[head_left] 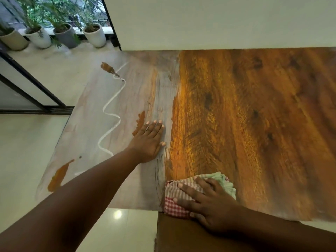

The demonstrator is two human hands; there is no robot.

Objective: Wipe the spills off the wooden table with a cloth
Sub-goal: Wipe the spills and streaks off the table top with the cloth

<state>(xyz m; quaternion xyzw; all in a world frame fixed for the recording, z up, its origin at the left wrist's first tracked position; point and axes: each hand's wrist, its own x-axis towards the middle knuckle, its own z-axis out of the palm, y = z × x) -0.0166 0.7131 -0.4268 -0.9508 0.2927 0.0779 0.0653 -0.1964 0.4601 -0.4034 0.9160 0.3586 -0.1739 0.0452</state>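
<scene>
Checked cloth point(183, 193) is lying under my right hand point(209, 202), fingers pressing it flat on the bench point(254, 124); my left hand point(148, 140) is resting released beside a brown spill point(139, 122).

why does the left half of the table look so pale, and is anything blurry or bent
Head view: window glare washes out the left of the table; the right stays warm brown. The wide lens bows its edges. The cloth and right hand look slightly soft.
</scene>
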